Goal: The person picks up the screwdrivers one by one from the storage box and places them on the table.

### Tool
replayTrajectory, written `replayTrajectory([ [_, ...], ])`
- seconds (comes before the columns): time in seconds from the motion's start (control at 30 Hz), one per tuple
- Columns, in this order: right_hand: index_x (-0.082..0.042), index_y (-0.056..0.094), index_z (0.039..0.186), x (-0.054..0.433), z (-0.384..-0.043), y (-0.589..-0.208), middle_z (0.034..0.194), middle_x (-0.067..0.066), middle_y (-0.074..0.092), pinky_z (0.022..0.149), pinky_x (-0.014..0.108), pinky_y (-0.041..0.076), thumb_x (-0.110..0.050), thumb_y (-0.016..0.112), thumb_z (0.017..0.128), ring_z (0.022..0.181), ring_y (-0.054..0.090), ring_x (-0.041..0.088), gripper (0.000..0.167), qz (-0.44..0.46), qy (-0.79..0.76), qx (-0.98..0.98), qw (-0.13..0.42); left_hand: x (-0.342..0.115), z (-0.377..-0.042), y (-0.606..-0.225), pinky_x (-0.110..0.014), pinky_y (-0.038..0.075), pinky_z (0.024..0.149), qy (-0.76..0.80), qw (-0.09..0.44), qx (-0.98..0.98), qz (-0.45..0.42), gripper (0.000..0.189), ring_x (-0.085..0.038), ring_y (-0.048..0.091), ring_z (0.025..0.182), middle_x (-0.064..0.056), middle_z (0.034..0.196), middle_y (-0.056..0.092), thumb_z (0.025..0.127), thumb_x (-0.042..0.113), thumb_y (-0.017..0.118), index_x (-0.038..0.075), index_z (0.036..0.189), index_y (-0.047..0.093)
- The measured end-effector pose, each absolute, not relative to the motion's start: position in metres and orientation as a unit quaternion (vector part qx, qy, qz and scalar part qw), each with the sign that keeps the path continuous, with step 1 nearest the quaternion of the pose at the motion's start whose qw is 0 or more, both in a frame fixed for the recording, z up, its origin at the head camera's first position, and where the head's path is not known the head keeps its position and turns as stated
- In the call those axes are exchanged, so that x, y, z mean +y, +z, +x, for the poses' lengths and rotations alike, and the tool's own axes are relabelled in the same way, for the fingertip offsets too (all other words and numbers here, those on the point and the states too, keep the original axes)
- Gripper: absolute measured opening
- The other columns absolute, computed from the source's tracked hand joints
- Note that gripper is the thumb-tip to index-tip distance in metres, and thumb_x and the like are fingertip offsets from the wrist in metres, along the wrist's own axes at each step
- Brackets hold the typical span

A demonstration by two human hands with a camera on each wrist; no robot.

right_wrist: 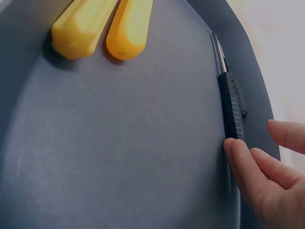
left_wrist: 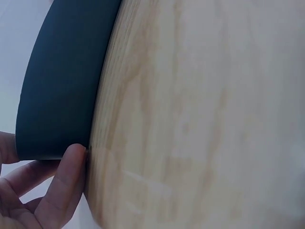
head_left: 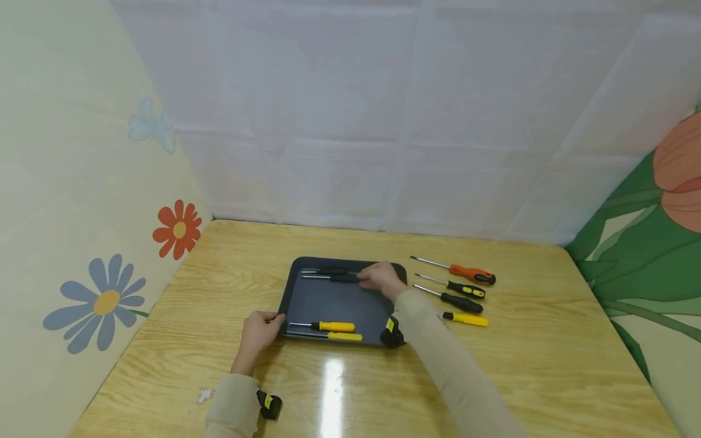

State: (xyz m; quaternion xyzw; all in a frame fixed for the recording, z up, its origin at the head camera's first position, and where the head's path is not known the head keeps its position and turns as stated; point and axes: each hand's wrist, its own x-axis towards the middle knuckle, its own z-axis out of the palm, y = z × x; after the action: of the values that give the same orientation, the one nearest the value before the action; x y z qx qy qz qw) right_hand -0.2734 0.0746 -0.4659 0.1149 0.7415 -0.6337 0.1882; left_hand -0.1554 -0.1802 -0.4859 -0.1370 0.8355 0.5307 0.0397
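My left hand (head_left: 260, 337) grips the near left corner of a dark grey tray (head_left: 328, 304), thumb at the rim. The left wrist view shows fingers around the tray's corner (left_wrist: 66, 81). Over the tray's far right part is my right hand (head_left: 382, 278). Its fingertips (right_wrist: 233, 143) touch the handle end of a black screwdriver (right_wrist: 231, 105), while the thumb stands apart from it. A second black screwdriver (head_left: 331, 271) lies just behind, along the far wall. Two screwdrivers with yellow handles (head_left: 336, 326) (head_left: 345, 336) lie side by side near the tray's front edge.
Right of the tray, a red-and-black screwdriver (head_left: 472, 275), a black-and-yellow one (head_left: 465, 289), a black one (head_left: 462, 302) and a yellow-handled one (head_left: 470, 319) lie on the wooden table (head_left: 547, 359). A small white scrap (head_left: 205, 395) lies by the left sleeve.
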Motion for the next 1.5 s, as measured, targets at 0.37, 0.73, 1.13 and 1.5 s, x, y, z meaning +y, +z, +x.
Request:
replayTrajectory([
  [0.37,0.012,0.059,0.107,0.065,-0.272,-0.466,0.114,0.025,0.057,0.077,0.034,0.052,0.003,0.061,0.083,0.095,0.061,0.032,0.026,0.122,-0.640,0.731,0.201,-0.181,-0.155,-0.485,-0.030,0.053,0.047,0.528,0.045,0.836,-0.139,0.029,-0.023,0.063,0.051,-0.032,0.088,0.062,0.087,0.004,0.054,-0.018,0.106,0.058],
  [0.73,0.012,0.058,0.109,0.060,-0.272,-0.468,0.112,0.024,0.057,0.075,0.032,0.053,0.004,0.059,0.083,0.081,0.064,0.023,0.027,0.139,-0.670,0.704,0.193,-0.180,-0.156,-0.484,-0.030,0.053,0.047,0.527,0.045,0.837,-0.140,0.028,-0.022,0.062,0.051,-0.032,0.089,0.061,0.087,0.004,0.055,-0.017,0.105,0.059],
  [1.13,0.012,0.056,0.113,0.054,-0.269,-0.464,0.116,0.025,0.055,0.075,0.031,0.053,0.004,0.056,0.086,0.071,0.062,0.013,0.028,0.120,-0.693,0.682,0.198,-0.181,-0.155,-0.486,-0.030,0.053,0.047,0.528,0.044,0.837,-0.138,0.028,-0.022,0.063,0.051,-0.031,0.087,0.062,0.087,0.004,0.055,-0.017,0.104,0.059],
  [1.5,0.016,0.058,0.107,0.041,-0.269,-0.466,0.099,0.023,0.062,0.069,0.030,0.054,0.007,0.057,0.083,0.060,0.059,0.011,0.025,0.109,-0.702,0.675,0.198,-0.180,-0.155,-0.486,-0.031,0.053,0.047,0.532,0.042,0.835,-0.136,0.028,-0.022,0.062,0.050,-0.029,0.082,0.062,0.086,0.004,0.055,-0.017,0.104,0.060],
])
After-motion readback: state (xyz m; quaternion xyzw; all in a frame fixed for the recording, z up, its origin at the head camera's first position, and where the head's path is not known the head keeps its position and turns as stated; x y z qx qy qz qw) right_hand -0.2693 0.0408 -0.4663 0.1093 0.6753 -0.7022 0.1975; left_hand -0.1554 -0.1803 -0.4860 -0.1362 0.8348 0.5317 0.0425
